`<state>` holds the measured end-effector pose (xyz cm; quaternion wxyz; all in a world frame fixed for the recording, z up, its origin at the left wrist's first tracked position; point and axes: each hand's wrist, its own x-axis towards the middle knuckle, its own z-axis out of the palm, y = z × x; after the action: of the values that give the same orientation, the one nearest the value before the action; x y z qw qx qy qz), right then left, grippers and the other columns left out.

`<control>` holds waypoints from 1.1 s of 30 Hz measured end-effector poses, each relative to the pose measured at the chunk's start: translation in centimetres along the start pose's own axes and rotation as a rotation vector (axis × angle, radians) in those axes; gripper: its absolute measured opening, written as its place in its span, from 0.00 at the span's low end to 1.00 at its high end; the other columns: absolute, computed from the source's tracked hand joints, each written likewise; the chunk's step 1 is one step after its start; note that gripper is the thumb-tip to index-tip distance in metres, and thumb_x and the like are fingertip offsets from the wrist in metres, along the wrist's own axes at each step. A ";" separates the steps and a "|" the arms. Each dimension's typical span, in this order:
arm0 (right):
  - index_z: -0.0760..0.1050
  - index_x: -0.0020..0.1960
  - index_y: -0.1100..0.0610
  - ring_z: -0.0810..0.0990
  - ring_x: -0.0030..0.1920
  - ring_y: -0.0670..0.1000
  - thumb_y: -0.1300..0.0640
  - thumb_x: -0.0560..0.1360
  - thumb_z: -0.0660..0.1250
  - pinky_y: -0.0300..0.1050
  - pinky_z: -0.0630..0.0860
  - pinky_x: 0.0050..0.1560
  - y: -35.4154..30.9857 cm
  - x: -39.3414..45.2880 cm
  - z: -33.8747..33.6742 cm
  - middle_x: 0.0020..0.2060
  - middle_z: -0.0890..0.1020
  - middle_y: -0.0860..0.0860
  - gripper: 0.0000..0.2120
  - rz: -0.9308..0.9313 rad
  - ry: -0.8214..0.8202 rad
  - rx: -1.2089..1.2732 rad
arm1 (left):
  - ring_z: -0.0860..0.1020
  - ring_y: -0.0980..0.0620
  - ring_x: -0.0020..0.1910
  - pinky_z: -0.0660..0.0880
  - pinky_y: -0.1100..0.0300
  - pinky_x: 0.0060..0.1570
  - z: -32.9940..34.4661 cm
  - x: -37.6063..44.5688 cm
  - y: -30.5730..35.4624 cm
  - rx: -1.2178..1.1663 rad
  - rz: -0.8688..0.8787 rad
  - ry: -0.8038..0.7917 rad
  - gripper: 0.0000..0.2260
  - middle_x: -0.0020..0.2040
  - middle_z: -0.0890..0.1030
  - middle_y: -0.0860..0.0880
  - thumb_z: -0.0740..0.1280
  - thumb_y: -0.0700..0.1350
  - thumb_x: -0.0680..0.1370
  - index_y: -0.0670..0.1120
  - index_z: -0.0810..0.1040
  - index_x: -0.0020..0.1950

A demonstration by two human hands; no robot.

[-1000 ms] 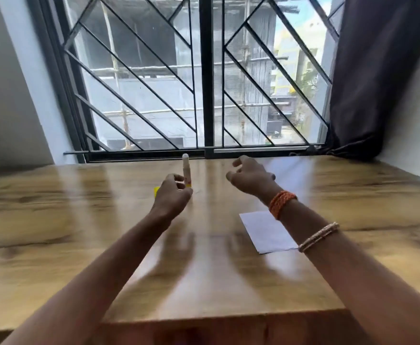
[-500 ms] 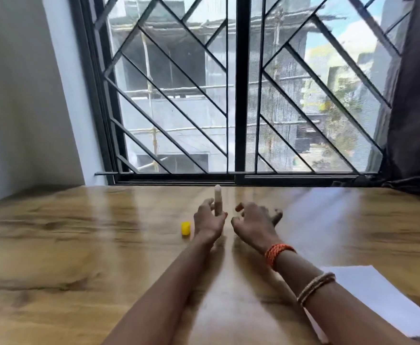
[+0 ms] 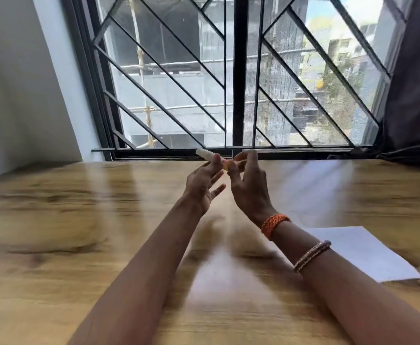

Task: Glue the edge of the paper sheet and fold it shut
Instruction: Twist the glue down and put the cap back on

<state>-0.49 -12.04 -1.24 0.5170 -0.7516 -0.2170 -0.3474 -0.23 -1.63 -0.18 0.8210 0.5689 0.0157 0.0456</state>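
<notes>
A room in a home or flat, upper floor by the look of it. Wooden table (image 3: pixel 79 245) pushed right up against a barred window (image 3: pixel 238 78), far edge meeting the sill. Dark curtain (image 3: pixel 412 95) bunched at the far right corner, plain pale wall (image 3: pixel 17 83) at the far left. Outside, neighbouring buildings, bamboo scaffolding and a tree. No desks, machines or shelving of a workplace.

Bench (image 3: pixel 67 232): bare wood left of the paper sheet (image 3: pixel 368 252), open to pass.
Above sheet: right forearm crosses its near-left corner.
Beyond sheet: window grille (image 3: pixel 238 83) blocks.
</notes>
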 end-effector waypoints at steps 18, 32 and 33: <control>0.70 0.47 0.57 0.77 0.43 0.55 0.59 0.74 0.65 0.48 0.58 0.53 0.0 0.3 -1.7 0.35 0.79 0.50 0.04 -0.580 -0.033 -0.505 | 0.80 0.54 0.49 0.74 0.54 0.54 -0.5 -1.4 1.2 0.166 0.075 -0.037 0.10 0.44 0.83 0.54 0.66 0.55 0.75 0.50 0.80 0.46; 0.67 0.45 0.56 0.74 0.34 0.51 0.56 0.76 0.66 0.52 0.70 0.44 0.0 0.2 -1.5 0.32 0.74 0.47 0.08 -0.373 -0.102 -0.286 | 0.79 0.53 0.53 0.74 0.57 0.48 0.0 -1.5 0.9 0.094 0.021 -0.051 0.08 0.47 0.82 0.53 0.63 0.52 0.77 0.50 0.77 0.46; 0.67 0.47 0.56 0.74 0.36 0.53 0.58 0.75 0.65 0.53 0.67 0.47 0.1 0.3 -1.7 0.32 0.75 0.48 0.06 -0.506 -0.070 -0.448 | 0.79 0.54 0.50 0.74 0.57 0.47 0.1 -1.6 0.9 0.113 0.015 -0.024 0.08 0.45 0.82 0.54 0.64 0.52 0.77 0.50 0.78 0.45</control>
<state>-0.72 -13.64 -0.76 0.2287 -0.7803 -0.3327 -0.4776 -1.90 -1.53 0.65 0.7873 0.6150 0.0039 0.0439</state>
